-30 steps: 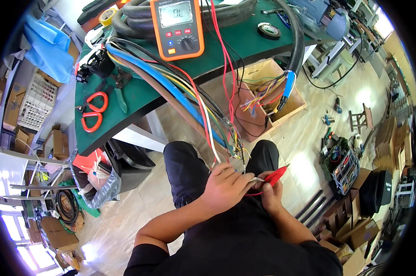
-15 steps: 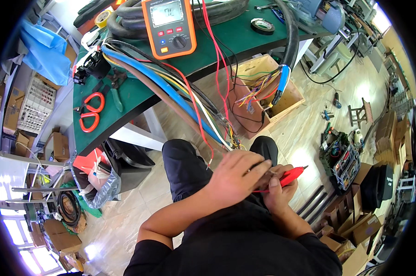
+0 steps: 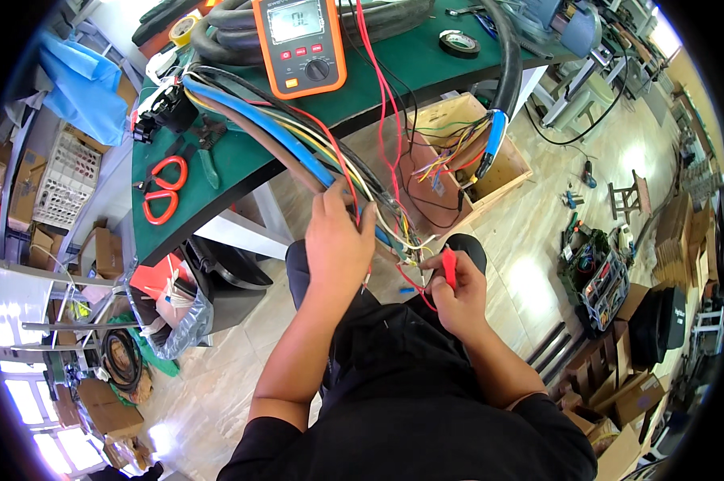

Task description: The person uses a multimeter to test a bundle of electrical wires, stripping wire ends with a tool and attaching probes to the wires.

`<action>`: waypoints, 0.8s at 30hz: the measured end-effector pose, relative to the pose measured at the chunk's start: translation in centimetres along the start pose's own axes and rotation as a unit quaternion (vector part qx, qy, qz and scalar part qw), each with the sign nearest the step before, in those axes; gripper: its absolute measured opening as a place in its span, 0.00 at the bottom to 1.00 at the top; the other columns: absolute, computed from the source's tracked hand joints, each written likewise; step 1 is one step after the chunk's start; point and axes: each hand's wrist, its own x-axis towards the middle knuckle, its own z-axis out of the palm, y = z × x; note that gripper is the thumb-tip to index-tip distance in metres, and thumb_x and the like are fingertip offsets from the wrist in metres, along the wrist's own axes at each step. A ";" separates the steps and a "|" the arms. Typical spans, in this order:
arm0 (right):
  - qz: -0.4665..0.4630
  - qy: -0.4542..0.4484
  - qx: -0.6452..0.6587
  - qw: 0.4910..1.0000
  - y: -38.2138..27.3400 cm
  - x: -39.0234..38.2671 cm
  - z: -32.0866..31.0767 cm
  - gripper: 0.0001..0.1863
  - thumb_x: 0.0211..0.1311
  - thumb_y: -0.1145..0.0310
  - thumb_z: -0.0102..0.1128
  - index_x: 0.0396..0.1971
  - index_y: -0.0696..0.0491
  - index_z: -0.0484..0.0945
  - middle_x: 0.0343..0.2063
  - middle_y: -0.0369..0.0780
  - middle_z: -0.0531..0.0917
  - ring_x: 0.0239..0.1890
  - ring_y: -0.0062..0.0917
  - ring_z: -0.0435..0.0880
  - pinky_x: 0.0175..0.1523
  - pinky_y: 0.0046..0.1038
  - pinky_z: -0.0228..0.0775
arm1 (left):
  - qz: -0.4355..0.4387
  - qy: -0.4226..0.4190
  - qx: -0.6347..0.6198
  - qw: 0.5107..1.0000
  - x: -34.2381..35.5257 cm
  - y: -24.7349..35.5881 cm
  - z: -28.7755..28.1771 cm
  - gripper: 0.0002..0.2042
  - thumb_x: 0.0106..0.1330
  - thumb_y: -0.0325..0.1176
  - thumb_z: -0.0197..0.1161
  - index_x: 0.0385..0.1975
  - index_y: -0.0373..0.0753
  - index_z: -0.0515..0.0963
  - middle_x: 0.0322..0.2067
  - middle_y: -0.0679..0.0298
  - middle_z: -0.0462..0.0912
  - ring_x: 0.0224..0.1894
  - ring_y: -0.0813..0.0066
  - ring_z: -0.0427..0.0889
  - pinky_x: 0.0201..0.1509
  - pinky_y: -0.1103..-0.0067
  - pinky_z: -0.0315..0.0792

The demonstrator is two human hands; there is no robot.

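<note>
My left hand [image 3: 339,244] is closed round part of a bundle of wires, its fingers by the thick blue wire [image 3: 290,144] and a thin red wire [image 3: 330,138]. Between the fingers of my right hand [image 3: 462,301] is a red test probe [image 3: 450,268], held beside the stripped wire ends [image 3: 410,255] above my lap. The bundle, with blue, brown, black, yellow and white wires, slopes down from the table. On the table stands an orange and grey meter [image 3: 302,52] with a lit display; red leads [image 3: 380,80] run down from it.
The green table [image 3: 242,172] carries red-handled scissors [image 3: 165,188], green-handled pliers [image 3: 208,156] and black tape [image 3: 459,45]. A wooden box [image 3: 490,192] below receives another cable's wires. A lined waste bin [image 3: 173,309] stands left; an open tool bag [image 3: 594,276] lies right on the floor.
My left hand has left my right hand and moved up and left onto the wires. My right hand has shifted left and up, turning the red probe more upright.
</note>
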 end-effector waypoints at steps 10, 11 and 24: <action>-0.014 0.039 -0.010 0.999 1.7 2.4 2.7 0.12 0.60 0.73 0.65 0.38 0.58 0.71 0.26 0.32 0.74 0.26 0.11 0.67 0.30 0.19 0.64 | -0.148 -0.215 -0.296 0.919 0.5 2.8 -1.0 0.07 0.64 0.24 0.57 0.39 0.32 0.79 0.29 0.56 0.82 0.29 0.60 0.82 0.36 0.73 0.75; -0.015 0.032 0.028 0.999 1.2 2.2 2.8 0.12 0.60 0.73 0.65 0.39 0.57 0.70 0.28 0.32 0.75 0.27 0.11 0.68 0.31 0.18 0.64 | -0.154 -0.244 -0.352 0.890 0.0 3.5 -1.1 0.07 0.64 0.23 0.56 0.39 0.33 0.80 0.31 0.56 0.82 0.31 0.60 0.82 0.38 0.73 0.75; 0.022 0.062 -0.021 0.998 -3.2 3.7 -4.4 0.10 0.62 0.78 0.60 0.40 0.58 0.69 0.31 0.34 0.77 0.35 0.15 0.76 0.41 0.20 0.70 | 0.534 -0.191 0.258 0.782 1.2 -2.3 2.0 0.08 0.57 0.35 0.58 0.35 0.47 0.80 0.45 0.70 0.76 0.56 0.73 0.70 0.59 0.75 0.62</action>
